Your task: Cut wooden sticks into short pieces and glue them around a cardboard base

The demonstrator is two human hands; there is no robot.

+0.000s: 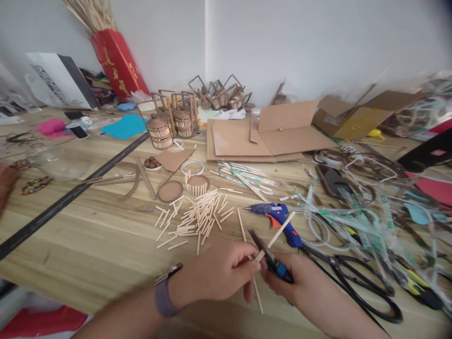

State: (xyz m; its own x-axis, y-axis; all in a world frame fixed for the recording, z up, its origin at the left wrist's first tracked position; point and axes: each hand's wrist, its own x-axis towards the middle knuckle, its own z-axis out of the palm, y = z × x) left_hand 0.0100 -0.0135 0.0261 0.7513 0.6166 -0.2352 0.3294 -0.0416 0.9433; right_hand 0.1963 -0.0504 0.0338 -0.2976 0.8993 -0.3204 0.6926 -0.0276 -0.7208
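Note:
My left hand (215, 275) pinches the lower end of a thin wooden stick (284, 227) between thumb and fingers. Wrapped in my right hand (300, 282) is a pair of cutting pliers (269, 254) with blue-and-black handles. Their jaws cross the stick close to my left fingertips; whether they touch it I cannot tell. A second long stick (241, 223) runs behind my left hand. Beyond my hands is a loose pile of short cut sticks (203, 212). Behind it, a round cardboard base (197, 185) has short sticks standing along its rim, beside a plain cardboard disc (170, 191).
A blue glue gun (278, 214) lies by the pliers, and black scissors (363, 282) at right. Plastic wrappers (353, 219) crowd the right side. Finished small baskets (160, 133) and cardboard sheets (243, 139) stand farther back. Another person's hand (6, 183) shows at the left edge.

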